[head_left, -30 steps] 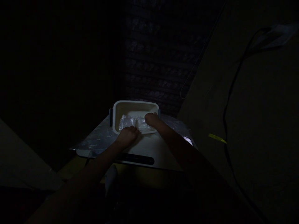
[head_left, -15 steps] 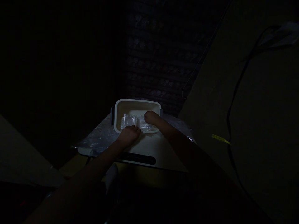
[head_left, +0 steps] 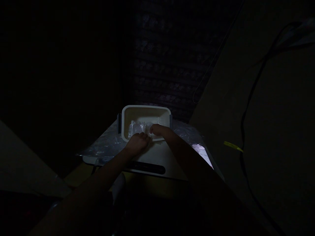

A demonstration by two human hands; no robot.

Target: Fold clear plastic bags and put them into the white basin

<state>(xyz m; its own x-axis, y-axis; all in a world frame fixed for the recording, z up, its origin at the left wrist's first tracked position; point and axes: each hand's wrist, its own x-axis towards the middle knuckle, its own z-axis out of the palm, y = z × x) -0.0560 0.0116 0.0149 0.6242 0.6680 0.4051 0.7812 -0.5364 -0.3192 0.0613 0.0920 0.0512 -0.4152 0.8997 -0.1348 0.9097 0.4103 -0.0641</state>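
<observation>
Dark room, nearly all in shadow; only the middle lit. Patterned dark wall [head_left: 167,65] at the back, dim pale panel [head_left: 258,108] sloping down the right with a black cable [head_left: 243,131] hanging across it and a small yellow tag [head_left: 232,146] on that cable. Small pale table [head_left: 159,157] in the centre, dark slot-shaped strip [head_left: 147,167] along its near edge. Crinkled clear plastic sheeting [head_left: 103,147] spread over the table's left and far right parts.

On the table's far half, a white rectangular tub [head_left: 145,113], open-topped, dark clips at both short sides. Inside, on the floor of the tub toward its near wall, a clear plastic packet [head_left: 139,127], glinting, lying flat.

Left hand [head_left: 137,143] at the tub's near rim, palm down, fingers curled over the rim and touching the near edge of the packet; grip or mere rest, cannot tell. Right hand [head_left: 157,129] reaching over the near rim into the tub, fingers bent down onto the packet's right end; pinching or pressing, too dark to tell. Both forearms bare, running back toward the camera.
</observation>
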